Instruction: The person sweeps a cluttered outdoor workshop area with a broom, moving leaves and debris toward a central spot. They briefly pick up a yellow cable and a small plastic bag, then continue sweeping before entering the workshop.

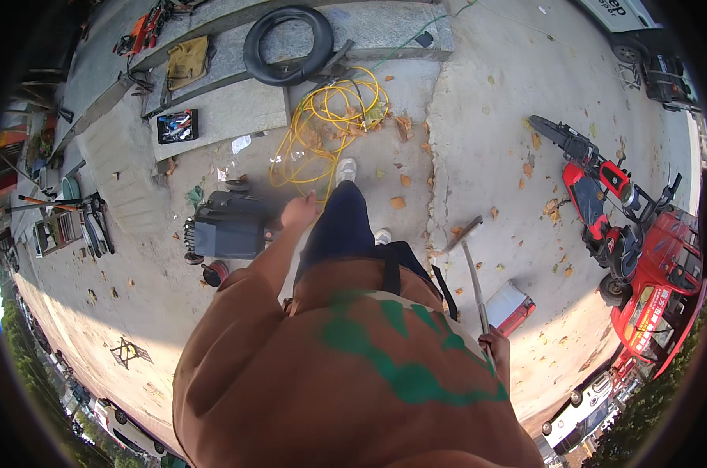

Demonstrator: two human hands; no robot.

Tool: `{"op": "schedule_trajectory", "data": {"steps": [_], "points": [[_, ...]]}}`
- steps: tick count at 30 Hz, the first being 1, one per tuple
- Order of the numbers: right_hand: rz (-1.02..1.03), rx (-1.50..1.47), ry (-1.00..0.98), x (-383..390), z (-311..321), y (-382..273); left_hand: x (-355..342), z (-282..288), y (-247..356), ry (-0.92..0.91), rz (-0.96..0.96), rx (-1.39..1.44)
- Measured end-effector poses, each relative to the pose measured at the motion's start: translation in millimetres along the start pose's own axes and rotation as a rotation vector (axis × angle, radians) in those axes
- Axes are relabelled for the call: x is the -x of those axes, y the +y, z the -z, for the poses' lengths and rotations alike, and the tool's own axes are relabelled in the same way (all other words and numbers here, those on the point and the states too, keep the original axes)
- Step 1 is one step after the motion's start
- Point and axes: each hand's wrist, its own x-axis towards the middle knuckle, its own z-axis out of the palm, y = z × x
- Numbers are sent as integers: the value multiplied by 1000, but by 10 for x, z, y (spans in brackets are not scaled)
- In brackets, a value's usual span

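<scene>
My right hand [495, 343] is wrapped round the pale handle of a long-handled tool [474, 278]. Its narrow crosswise head is low over the concrete, to the right of my feet; whether it is a broom or something else I cannot make out. My left hand [299, 210] hangs out in front on the left with nothing visible in it, its fingers loosely apart and a little blurred. Nearest to that hand is a dark grey boxy machine [230, 234] with a ribbed part on its left side. A loose coil of yellow hose [331, 109] lies ahead, by my forward white shoe [346, 170].
A black inner tube [288, 45] and a tan bag [187, 62] rest on the stone steps. Below them is a black tray of small items [178, 126]. To the right stand a red motor scooter [595, 195] and a red three-wheeler [657, 304]. Dry leaves dot the concrete.
</scene>
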Motion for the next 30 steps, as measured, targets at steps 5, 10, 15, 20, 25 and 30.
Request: {"op": "schedule_trajectory", "data": {"steps": [5, 10, 15, 20, 25, 30], "points": [[1, 57, 55, 155, -399, -542, -1247, 324, 546, 51, -49, -122], [-79, -86, -17, 196, -610, -1090, -1778, 771, 1098, -32, -100, -278], [32, 195, 49, 135, -778, -1741, -2014, 906, 1422, -57, 21, -305], [52, 372, -26, -342, -676, -2368, -2333, 850, 1454, -89, 148, -205], [-41, 665, 52, -918, -469, -2789, -2989, 558, 1382, -23, 87, -377], [128, 1460, 262, -1659, -295, -2841, -4119, -45, 1296, 40, 22, -440]]}}
